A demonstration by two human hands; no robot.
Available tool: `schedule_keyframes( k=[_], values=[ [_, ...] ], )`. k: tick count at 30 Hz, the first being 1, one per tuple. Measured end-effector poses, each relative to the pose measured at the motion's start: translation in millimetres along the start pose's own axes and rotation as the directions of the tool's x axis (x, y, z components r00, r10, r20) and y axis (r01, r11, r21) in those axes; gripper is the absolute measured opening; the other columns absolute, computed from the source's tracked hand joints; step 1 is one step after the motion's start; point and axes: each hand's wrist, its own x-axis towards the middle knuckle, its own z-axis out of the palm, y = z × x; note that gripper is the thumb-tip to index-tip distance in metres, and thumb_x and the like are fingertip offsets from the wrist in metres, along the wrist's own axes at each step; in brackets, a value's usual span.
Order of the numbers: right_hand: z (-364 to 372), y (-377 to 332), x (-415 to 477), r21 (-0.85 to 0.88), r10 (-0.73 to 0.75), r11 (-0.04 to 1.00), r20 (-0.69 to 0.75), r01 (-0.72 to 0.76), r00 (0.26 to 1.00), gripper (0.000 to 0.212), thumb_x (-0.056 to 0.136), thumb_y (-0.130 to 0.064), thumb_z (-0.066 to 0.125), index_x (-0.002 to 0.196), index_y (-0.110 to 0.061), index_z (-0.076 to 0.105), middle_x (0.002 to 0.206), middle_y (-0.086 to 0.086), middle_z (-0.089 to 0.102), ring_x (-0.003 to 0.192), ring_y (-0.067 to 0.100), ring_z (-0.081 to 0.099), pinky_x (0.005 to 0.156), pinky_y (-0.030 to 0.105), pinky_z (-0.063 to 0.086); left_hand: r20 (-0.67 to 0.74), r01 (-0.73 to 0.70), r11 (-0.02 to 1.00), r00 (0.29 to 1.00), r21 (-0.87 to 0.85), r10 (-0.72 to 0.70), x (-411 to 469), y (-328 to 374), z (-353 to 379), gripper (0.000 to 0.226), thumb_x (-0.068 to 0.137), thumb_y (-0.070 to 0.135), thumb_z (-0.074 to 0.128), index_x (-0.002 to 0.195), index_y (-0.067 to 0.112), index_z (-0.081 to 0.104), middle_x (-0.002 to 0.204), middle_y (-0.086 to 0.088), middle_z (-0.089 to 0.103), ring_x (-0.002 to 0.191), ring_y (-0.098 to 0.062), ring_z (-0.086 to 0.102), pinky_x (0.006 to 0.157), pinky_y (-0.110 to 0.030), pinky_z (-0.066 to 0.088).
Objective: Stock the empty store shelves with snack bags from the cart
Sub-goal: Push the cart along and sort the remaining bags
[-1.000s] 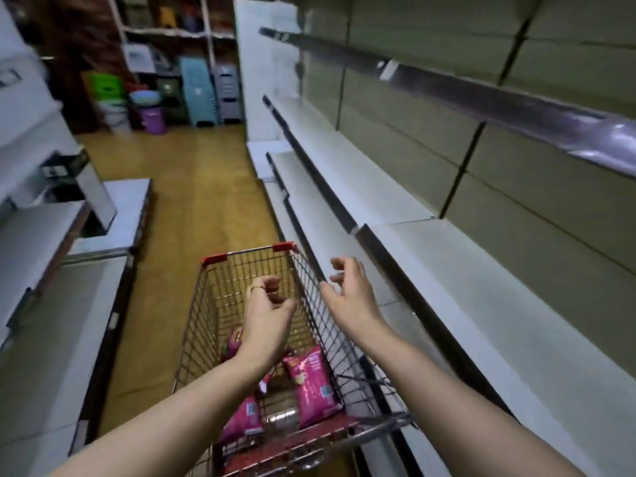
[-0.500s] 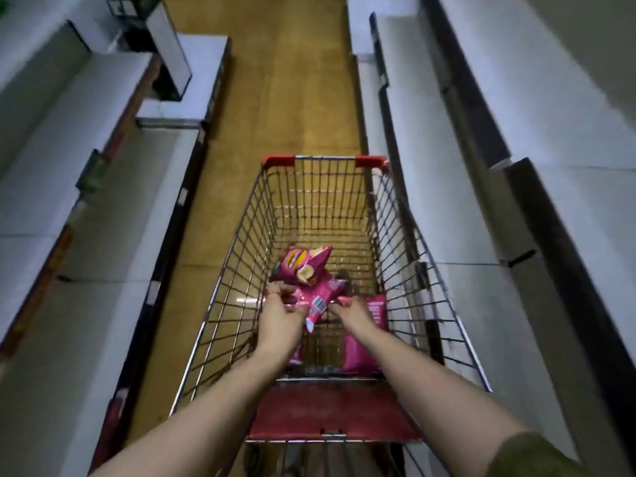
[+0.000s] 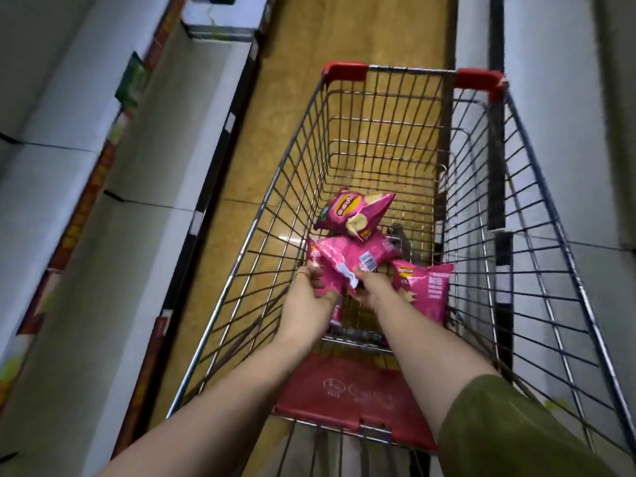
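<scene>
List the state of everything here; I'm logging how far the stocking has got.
left hand: grips the middle bag
right hand: grips the same bag
middle bag: held by both hands, low inside the cart
far bag: front up, overlapping the middle bag, not held
right bag: propped upright, not held
cart: holds at least three bags
shelves: bare where visible
</scene>
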Motion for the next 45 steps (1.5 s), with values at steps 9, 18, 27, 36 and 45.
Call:
schedule_keyframes(
  k=[9,18,27,36,45],
  values=[
    [-62.4,-44.4,-105.6,0.025,0.011,1.0,0.028,-0.012,1.0,0.015,0.091,-0.013,0.047,0.078,-0.011,0.053,0.04,0.002,0.058,0.059,0.017,0.048,0.038,0.016,0.045,0.114,-0.007,0.981,0.993,0.195,-0.016,-19.1,19.3,-2.1,0.047,0.083,0.013,0.068,0.123,0.005,0.045,0.122,-0.015,0.054,0.107,-0.031,0.057,0.094,-0.04,0.047],
    [-115.6,-79.5,-275.7,0.071,-0.06,0.996,0.108,0.053,0.992,0.027,0.09,-0.013,0.037,0.067,-0.005,0.049,0.04,0.004,0.049,0.027,0.009,0.041,0.032,0.01,0.035,0.35,-0.391,0.899,0.885,0.198,0.308,-54.7,83.8,-27.6,0.121,0.056,0.034,0.086,0.15,0.025,0.01,0.157,-0.004,0.015,0.142,-0.027,0.024,0.114,-0.052,0.022],
    [-135.9,-86.4,-395.8,0.161,-0.332,0.939,0.182,0.304,0.926,0.053,0.098,-0.041,0.026,0.078,-0.001,0.056,0.042,0.006,0.052,0.03,0.011,0.046,0.034,0.012,0.039,0.679,-0.469,0.876,0.609,-0.11,0.411,-111.8,149.4,-56.4,0.043,0.071,0.024,0.078,0.106,0.024,0.052,0.106,-0.004,0.068,0.089,-0.018,0.069,0.077,-0.032,0.058],
    [-136.1,-63.7,-464.9,0.006,-0.718,0.694,-0.052,0.72,0.694,0.049,0.091,-0.05,0.04,0.098,-0.006,0.06,0.086,0.012,0.062,0.072,0.021,0.061,0.067,0.031,0.05,0.641,-0.165,0.88,0.627,-0.446,0.443,-177.3,185.1,-58.7,0.063,0.065,0.044,0.071,0.114,0.009,0.055,0.1,-0.011,0.072,0.085,-0.025,0.071,0.07,-0.032,0.058],
    [-133.6,-7.1,-542.8,-0.212,-0.849,0.518,-0.243,0.829,0.468,0.059,0.077,-0.037,0.07,0.123,-0.008,0.047,0.113,0.011,0.064,0.092,0.022,0.069,0.076,0.033,0.058,0.623,-0.349,0.779,0.468,-0.521,0.627,-263.0,192.7,-48.0,0.08,0.057,0.046,0.083,0.121,0.008,0.053,0.105,-0.009,0.071,0.09,-0.023,0.07,0.073,-0.03,0.057]
  ],
)
